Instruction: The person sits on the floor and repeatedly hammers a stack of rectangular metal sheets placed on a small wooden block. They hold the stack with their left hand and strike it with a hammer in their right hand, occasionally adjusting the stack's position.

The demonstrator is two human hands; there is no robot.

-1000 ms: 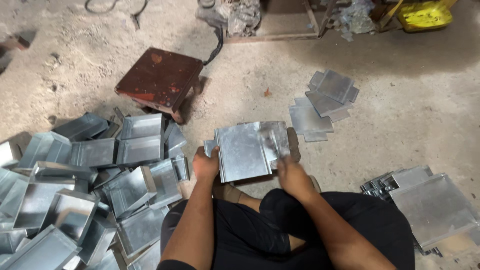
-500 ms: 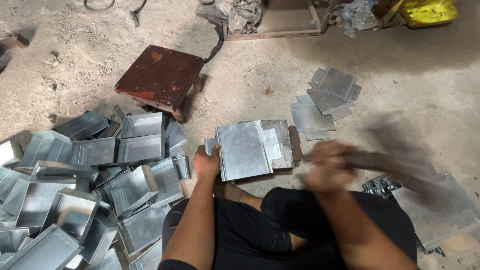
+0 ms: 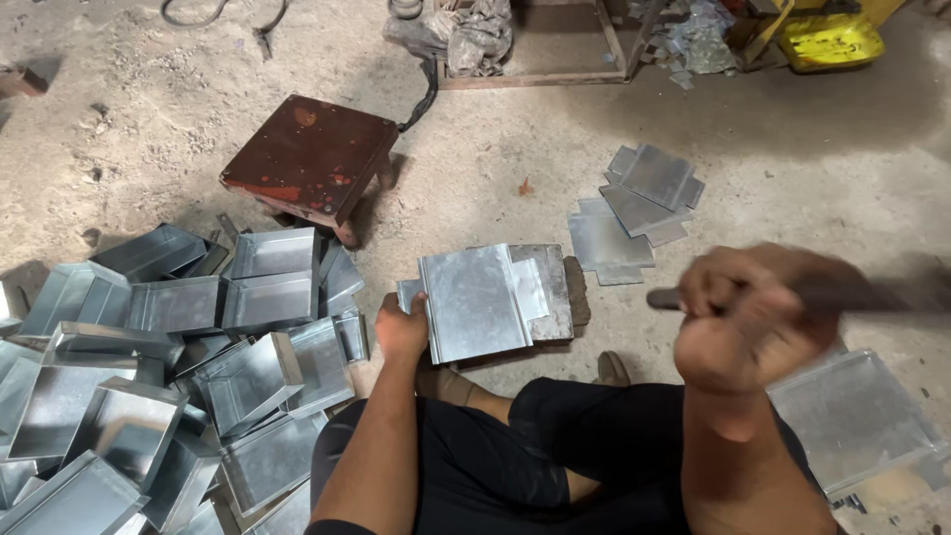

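Observation:
I sit on the floor with a flat cut sheet of shiny metal [image 3: 475, 300] lying on a metal block [image 3: 550, 287] in front of my legs. My left hand [image 3: 402, 327] grips the sheet's left edge and holds it down. My right hand [image 3: 753, 315] is raised to the right of the sheet, blurred, its fist closed round the handle of a dark hammer-like tool [image 3: 872, 297] that points right. The tool's head is too blurred to make out.
A heap of several folded metal trays [image 3: 178, 367] fills the floor at my left. A rusty red low stool [image 3: 312, 157] stands beyond it. Flat cut blanks [image 3: 634, 203] lie ahead right, another sheet stack [image 3: 857, 416] by my right knee. Clutter and a yellow object [image 3: 827, 40] sit at the far edge.
My right hand left the sheet's right edge, took up the dark tool at the right and has lifted it. My left hand and the sheet have stayed put.

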